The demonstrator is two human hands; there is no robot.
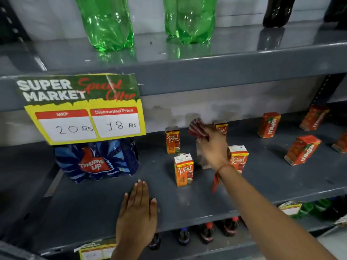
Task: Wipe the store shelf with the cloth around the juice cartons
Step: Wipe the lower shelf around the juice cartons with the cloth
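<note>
The right hand [213, 147] reaches deep over the grey metal shelf [105, 199], its grip closed around a bunched cloth [197, 128] with red and pale stripes; the cloth sticks out past the fingers toward the back wall and is blurred, so whether it touches the shelf cannot be told. A red thread [218, 175] is tied round that wrist, its ends hanging down.

Taking the front Real carton [183, 169] as the landmark: it stands upright, orange and red with a white top, clear of the others. Behind it and a little to its left stands a second Real carton [172, 140], also upright. To its right, partly hidden behind the right wrist, is a third Real carton [238, 159], and behind the hand near the wall a fourth [221, 126] shows only its top. The cloth sits behind the landmark carton, between the two rear cartons. Further right of the landmark, well apart, are orange Maaza cartons [268, 125], tilted by the lens.

The left hand [138, 209] lies flat, palm down, on the shelf in front of and to the left of the landmark carton, fingers together and holding nothing. Left of the landmark stands a blue Thums Up pack [97, 162], under a yellow price sign [84, 109] reading 20 Rs and 18 Rs. Green bottles [107, 23] stand on the shelf above.
</note>
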